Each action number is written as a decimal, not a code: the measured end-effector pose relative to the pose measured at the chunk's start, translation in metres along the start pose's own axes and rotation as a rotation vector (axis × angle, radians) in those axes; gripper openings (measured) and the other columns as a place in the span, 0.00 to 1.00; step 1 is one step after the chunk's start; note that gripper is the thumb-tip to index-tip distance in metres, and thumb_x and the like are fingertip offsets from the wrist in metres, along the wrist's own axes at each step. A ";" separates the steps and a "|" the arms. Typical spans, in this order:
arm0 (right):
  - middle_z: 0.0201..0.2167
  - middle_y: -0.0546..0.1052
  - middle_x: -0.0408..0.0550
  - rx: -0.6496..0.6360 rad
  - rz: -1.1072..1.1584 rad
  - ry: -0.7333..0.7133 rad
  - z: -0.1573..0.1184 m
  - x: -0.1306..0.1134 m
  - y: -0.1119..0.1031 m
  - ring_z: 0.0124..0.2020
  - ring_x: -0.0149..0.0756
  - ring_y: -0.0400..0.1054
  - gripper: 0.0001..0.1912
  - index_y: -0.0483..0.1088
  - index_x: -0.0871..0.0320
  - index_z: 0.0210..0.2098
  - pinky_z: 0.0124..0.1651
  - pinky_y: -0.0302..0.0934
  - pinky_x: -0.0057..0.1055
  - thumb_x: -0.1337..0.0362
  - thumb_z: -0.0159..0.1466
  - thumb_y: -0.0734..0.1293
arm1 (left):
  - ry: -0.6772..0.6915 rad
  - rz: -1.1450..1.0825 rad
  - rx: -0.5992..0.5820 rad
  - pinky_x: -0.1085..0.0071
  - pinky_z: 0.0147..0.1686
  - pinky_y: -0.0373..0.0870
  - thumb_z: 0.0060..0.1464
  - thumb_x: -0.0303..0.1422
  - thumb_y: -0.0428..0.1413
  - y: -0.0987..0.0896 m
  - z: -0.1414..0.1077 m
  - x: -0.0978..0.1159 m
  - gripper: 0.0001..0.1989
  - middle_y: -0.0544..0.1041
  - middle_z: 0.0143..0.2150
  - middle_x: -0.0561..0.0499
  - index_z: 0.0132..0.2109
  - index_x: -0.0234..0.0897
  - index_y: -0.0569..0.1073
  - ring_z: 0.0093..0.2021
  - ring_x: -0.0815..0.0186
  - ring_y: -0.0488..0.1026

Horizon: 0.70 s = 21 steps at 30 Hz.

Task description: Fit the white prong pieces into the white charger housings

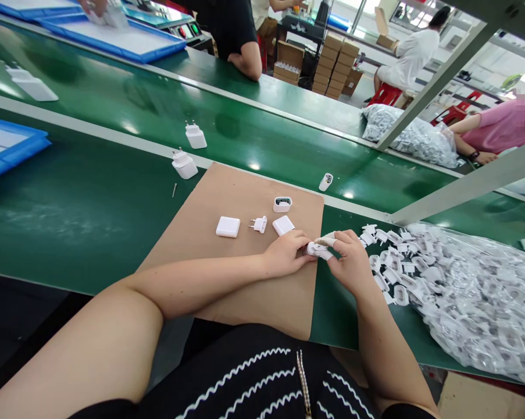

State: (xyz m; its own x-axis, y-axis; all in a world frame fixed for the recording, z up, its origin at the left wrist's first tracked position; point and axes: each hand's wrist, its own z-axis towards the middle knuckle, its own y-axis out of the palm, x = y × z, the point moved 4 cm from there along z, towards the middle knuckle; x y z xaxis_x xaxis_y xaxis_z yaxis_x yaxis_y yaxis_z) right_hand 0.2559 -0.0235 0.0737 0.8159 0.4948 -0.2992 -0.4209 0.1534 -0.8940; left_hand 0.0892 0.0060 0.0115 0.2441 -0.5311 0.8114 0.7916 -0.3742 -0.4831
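Over the right edge of a brown cardboard sheet [192,244], my left hand [288,254] grips a small white charger part [317,249]. My right hand [349,262], with white covers on its thumb and forefinger, pinches the same part from the other side. Just beyond my left hand lies a white charger housing [284,225]. Behind it, an open-ended housing [282,204] shows dark parts inside. A two-pin plug piece [259,224] and another white housing [228,227] lie further left. My fingers hide much of the held part.
White plug caps [393,267] spill from a clear plastic bag [475,308] on the right. A charger [184,164] and a small metal pin [174,190] lie left of the cardboard. Several chargers rest on the green belt [253,145]. A slanting metal post [454,192] stands right. Other people sit beyond.
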 end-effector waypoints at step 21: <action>0.30 0.77 0.43 -0.012 -0.222 0.052 0.003 -0.006 -0.004 0.39 0.40 0.65 0.08 0.75 0.53 0.28 0.56 0.50 0.43 0.73 0.59 0.68 | -0.007 -0.022 0.001 0.63 0.45 0.72 0.61 0.37 0.63 0.000 0.001 0.000 0.09 0.77 0.41 0.46 0.44 0.35 0.79 0.42 0.60 0.74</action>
State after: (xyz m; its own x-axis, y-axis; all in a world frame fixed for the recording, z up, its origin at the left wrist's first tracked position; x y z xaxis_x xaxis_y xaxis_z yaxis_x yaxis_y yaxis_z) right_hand 0.2513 -0.0248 0.0796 0.9072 0.4057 -0.1114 -0.2245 0.2431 -0.9437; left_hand 0.0894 0.0072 0.0118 0.2304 -0.5174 0.8242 0.7971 -0.3854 -0.4648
